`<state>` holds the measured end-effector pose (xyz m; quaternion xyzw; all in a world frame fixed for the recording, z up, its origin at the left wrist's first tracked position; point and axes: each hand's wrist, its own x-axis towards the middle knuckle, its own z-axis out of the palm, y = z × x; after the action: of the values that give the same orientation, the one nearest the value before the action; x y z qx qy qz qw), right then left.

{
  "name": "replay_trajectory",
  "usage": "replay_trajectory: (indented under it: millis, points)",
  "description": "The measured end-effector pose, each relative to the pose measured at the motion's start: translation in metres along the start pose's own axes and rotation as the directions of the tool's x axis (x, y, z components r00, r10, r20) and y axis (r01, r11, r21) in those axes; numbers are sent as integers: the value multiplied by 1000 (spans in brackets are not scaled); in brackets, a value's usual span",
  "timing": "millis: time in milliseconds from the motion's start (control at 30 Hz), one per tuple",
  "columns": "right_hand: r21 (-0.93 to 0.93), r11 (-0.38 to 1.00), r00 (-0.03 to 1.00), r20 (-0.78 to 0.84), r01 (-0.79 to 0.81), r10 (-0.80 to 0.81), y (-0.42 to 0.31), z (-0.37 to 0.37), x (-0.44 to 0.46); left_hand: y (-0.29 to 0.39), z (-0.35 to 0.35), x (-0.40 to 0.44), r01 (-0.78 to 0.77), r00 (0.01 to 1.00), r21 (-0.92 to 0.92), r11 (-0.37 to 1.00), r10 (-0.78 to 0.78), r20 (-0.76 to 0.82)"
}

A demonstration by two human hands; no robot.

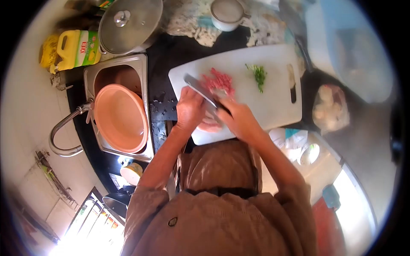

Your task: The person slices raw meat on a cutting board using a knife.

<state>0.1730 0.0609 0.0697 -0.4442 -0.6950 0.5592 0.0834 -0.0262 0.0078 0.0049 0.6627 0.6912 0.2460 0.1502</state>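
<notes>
Head view: metal knife (200, 89), shredded meat (220, 81).

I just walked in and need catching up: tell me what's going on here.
A person's right hand has a knife in its grip over a white cutting board. The left hand is close beside the blade, its fingertips hard to make out. A pile of cut red meat lies by the blade, a paler piece between the forearms, and chopped greens farther right.
</notes>
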Motion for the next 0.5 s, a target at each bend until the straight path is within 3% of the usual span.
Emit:
replay_trajectory:
  millis: [33, 133, 200, 267, 300, 367, 500]
  points:
    - [35, 994, 994, 50, -101, 100, -3, -7, -3, -2, 0, 6, 2, 1000, 8, 1000, -1, -23]
    - [84, 993, 996, -23, -87, 90, 5, 5, -4, 8, 1, -5, 21, 999, -9, 1000, -22, -43]
    - [41, 994, 995, 35, -99, 98, 8, 10, 23, 1, -1, 0, 30, 999, 8, 1000, -31, 20]
    - [-9, 994, 992, -55, 111, -111, 14, 19, 34, -1, 0, 0, 9, 1000, 4, 1000, -9, 19]
    - [-11, 995, 993, -55, 104, -105, 10, 13, 22, 1, -1, 0, 0, 1000, 9, 1000, 0, 29]
    - [92, 992, 996, 33, -88, 85, 2, -2, 1, -2, 0, 2, 3, 1000, 26, 1000, -3, 11]
    - [155, 983, 995, 17, -102, 101, 0, 2, 7, 2, 1, -4, 36, 999, 5, 999, -36, 16]
